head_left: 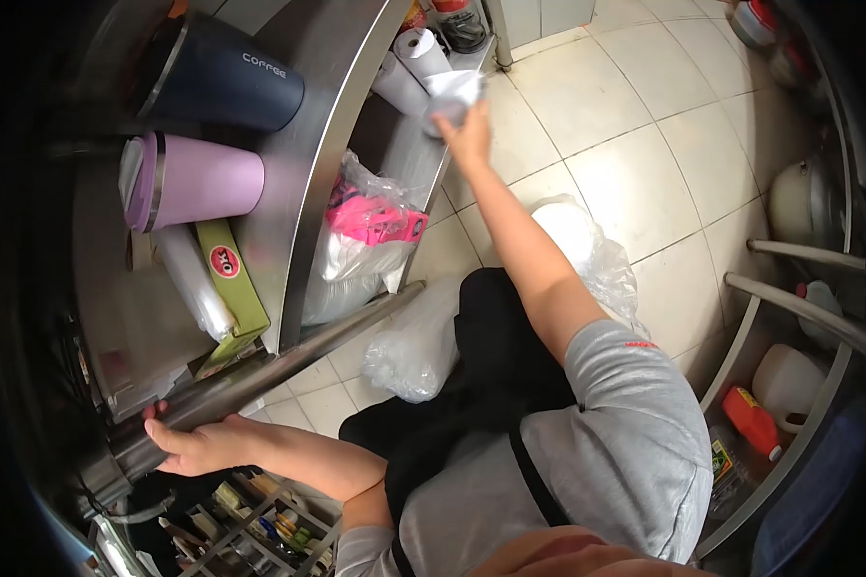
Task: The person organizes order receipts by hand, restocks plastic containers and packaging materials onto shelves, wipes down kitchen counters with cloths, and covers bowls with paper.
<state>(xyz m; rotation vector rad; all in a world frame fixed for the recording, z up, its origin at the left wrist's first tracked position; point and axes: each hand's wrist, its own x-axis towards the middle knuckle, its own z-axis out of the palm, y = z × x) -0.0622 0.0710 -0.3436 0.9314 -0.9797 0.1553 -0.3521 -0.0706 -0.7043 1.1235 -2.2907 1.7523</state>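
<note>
Head view: the right arm stretches straight to twelve o'clock, its blurred hand (pixel 468 140) at a pale item (pixel 455 100) beside the white rolls (pixel 421 56) on the lower shelf (pixel 416 154); whether it pinches or merely touches, I can't tell. The left forearm runs toward eight o'clock, fingers curled round the metal bar (pixel 303 362). Pink packaging (pixel 368 219) sits at eleven, the clear bag (pixel 412 351) nearer the lap.

one head-worn camera looks forward and down, close above left hand (pixel 200 447) and right hand (pixel 468 139).
</note>
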